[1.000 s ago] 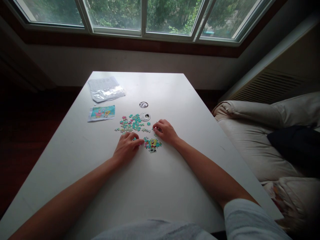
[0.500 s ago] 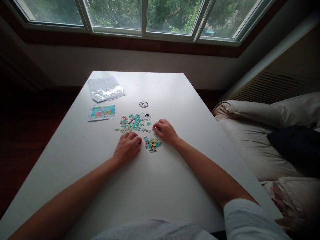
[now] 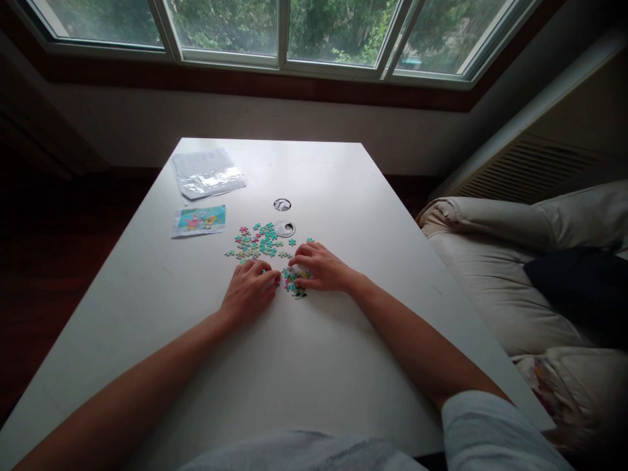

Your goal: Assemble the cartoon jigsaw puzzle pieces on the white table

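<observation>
1. my left hand (image 3: pixel 249 291), one; resting on the counter (image 3: pixel 314 373), fingers curled in and thumb reaching toward the joined pieces; a small pink patch (image 3: pixel 278 281) shows at the fingertips; i cannot tell whether it is a piece being gripped.
2. my right hand (image 3: pixel 324 267), one; laid over the joined pieces from the right, thumb and fingers apart and bent down; i cannot tell whether a piece is pinched beneath them.
3. joined pieces (image 3: pixel 288 280), one cluster, teal with other colours; flat on the counter between my hands, its right part hidden under my right hand.
4. loose pieces (image 3: pixel 267 246), many; teal, pink and pale; scattered beyond my left hand and the cluster.
5. lone teal piece (image 3: pixel 311 240), one; just beyond my right hand's knuckles.
6. picture sheet (image 3: pixel 201 221), one; cartoon figures on blue; to the left of the loose pieces.
7. clear plastic packet (image 3: pixel 209 174), one; shiny, with white paper; near the counter's far left corner.
8. round fittings, two; a pale ring (image 3: pixel 284 228) touching or just beside the loose pieces; a dark-rimmed disc (image 3: pixel 282 205) behind it.
</observation>
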{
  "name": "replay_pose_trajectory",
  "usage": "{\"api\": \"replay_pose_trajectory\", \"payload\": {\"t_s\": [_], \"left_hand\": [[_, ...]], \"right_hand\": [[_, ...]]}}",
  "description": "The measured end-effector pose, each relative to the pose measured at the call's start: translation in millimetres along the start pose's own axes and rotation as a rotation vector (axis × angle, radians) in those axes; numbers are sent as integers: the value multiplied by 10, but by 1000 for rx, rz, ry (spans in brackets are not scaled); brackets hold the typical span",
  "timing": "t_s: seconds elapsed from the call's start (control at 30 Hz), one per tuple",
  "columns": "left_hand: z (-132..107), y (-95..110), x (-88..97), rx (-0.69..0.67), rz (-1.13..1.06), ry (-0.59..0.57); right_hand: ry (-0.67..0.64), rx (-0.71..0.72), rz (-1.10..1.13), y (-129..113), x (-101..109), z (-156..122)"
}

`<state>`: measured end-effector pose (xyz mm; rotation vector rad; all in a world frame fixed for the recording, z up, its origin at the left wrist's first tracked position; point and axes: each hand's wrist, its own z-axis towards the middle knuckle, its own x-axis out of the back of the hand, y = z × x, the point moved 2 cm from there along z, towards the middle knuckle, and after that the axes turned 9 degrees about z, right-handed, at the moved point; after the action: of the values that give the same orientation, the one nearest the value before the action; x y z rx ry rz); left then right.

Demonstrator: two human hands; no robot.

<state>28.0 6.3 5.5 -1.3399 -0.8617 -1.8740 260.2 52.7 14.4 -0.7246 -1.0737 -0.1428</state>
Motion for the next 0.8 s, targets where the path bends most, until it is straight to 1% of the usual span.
{"api": "replay_pose_trajectory", "payload": {"t_s": [0.23, 0.5, 0.8], "left_hand": [[6, 29, 24, 24, -10, 0], [3, 38, 34, 103, 35, 13], [-10, 106, 86, 118, 65, -12]], "right_hand": [[11, -13, -36, 3, -48, -1], [57, -43, -56, 34, -114, 0], [73, -46, -69, 17, -127, 3]]}}
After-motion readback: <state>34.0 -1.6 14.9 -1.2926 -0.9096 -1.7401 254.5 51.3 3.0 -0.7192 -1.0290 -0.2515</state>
